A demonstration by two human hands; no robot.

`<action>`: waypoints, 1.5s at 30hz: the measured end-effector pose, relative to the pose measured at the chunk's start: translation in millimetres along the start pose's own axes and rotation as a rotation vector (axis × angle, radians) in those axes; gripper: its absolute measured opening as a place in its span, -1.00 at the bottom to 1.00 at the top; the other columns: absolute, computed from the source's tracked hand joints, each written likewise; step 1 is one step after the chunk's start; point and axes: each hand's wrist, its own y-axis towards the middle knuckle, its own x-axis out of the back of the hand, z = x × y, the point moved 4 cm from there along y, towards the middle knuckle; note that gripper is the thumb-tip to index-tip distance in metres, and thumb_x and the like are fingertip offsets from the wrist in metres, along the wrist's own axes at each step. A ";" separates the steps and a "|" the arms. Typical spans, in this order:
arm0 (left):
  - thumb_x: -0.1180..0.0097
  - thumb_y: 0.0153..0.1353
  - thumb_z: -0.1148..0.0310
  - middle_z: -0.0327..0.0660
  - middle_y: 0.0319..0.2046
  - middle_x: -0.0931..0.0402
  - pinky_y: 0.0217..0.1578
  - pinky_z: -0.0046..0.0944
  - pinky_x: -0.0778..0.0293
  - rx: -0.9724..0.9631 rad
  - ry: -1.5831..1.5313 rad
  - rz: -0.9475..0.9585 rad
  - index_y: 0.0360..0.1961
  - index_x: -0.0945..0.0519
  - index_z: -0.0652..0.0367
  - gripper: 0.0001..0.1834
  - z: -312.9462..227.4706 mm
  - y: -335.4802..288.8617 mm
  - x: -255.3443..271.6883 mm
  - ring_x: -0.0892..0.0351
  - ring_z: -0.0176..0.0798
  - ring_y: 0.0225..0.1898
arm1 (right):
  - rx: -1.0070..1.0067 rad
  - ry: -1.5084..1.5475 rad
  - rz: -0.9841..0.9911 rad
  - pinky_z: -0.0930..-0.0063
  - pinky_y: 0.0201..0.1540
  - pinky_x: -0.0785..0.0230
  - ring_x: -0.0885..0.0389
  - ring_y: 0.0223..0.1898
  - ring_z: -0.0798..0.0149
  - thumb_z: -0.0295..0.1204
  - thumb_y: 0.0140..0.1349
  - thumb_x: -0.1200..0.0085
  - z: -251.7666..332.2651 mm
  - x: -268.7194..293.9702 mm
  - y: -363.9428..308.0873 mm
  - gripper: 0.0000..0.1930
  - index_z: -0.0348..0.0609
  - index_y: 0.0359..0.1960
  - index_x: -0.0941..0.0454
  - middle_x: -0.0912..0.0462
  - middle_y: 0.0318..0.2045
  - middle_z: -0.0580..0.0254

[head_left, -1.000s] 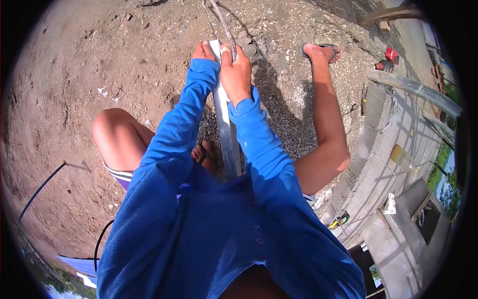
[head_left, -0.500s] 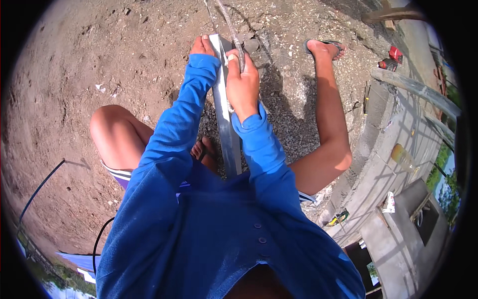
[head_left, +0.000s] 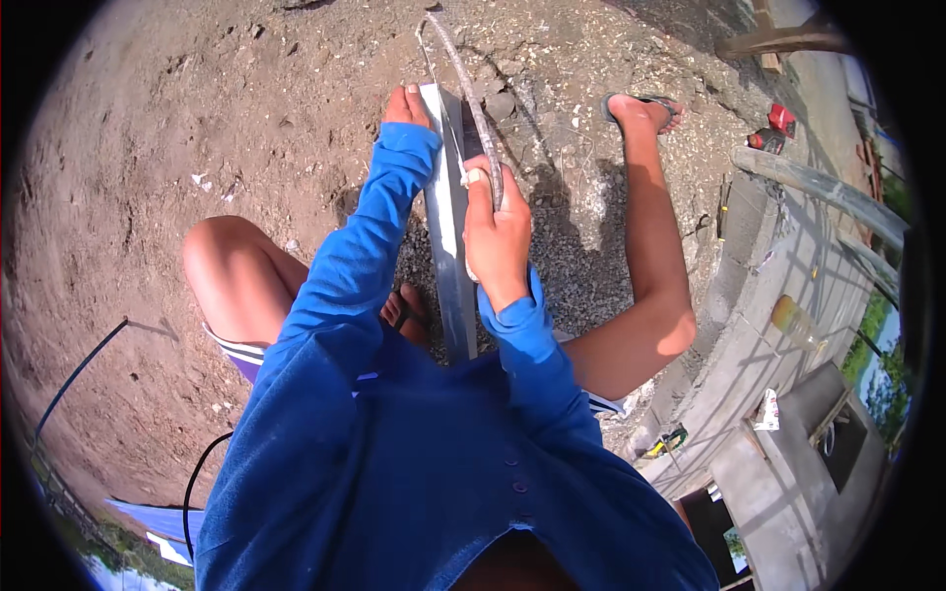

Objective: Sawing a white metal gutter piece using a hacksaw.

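Note:
A long grey metal bar, box-shaped or a channel (head_left: 448,236), runs away from between my legs, its far end tilted up off the ground. My left hand (head_left: 406,105) grips the left side of that far end, with its fingers partly hidden behind the edge. In my right hand (head_left: 496,231) is a hacksaw (head_left: 463,74) with a bowed rod for a frame, held by its near end with the thumb along it. The saw's thin blade stretches forward along the bar's top right edge; whether it touches the metal I cannot tell.
Gravelly soil (head_left: 296,118) surrounds my bare legs and sandalled feet. To the right, a red and black power tool (head_left: 767,141) lies by a grey pole (head_left: 828,182) and a low concrete edge. A yellow and black tool (head_left: 667,442) rests lower right.
My right hand has drawn the hacksaw back toward me and slightly right. The left hand keeps its grip on the bar, and the view has shifted a little.

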 end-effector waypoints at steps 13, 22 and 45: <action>0.14 0.46 0.06 0.15 -0.49 -0.52 -0.40 0.05 -0.40 -0.010 -0.011 -0.013 -0.35 -0.50 0.23 -0.56 -0.4 3.8 -4.2 -0.51 0.17 -0.47 | 0.151 -0.076 -0.077 0.36 -0.38 -0.37 -0.58 -0.47 0.23 -0.39 0.43 0.07 11.7 -17.5 43.0 -0.82 -0.20 -0.16 -0.55 -0.60 -0.48 0.09; 0.13 0.47 0.06 0.17 -0.48 -0.51 -0.37 0.05 -0.42 -0.067 -0.034 -0.002 -0.36 -0.49 0.22 -0.57 -23.9 -5.8 -8.9 -0.53 0.20 -0.43 | 0.311 -0.118 -0.145 0.30 -0.34 -0.41 -0.61 -0.44 0.04 -0.37 0.44 0.08 20.5 -1.4 32.8 -0.80 -0.23 -0.16 -0.54 -0.63 -0.45 -0.05; 0.13 0.47 0.09 0.13 -0.53 -0.49 -0.42 0.03 -0.39 -0.019 -0.002 -0.007 -0.40 -0.46 0.23 -0.57 -26.3 0.8 4.0 -0.51 0.14 -0.49 | -0.152 0.143 0.031 0.62 -0.50 -0.21 -0.33 -0.57 0.62 -0.50 0.43 0.08 13.9 67.8 -86.1 -0.84 -0.07 -0.07 -0.54 -0.48 -0.56 0.44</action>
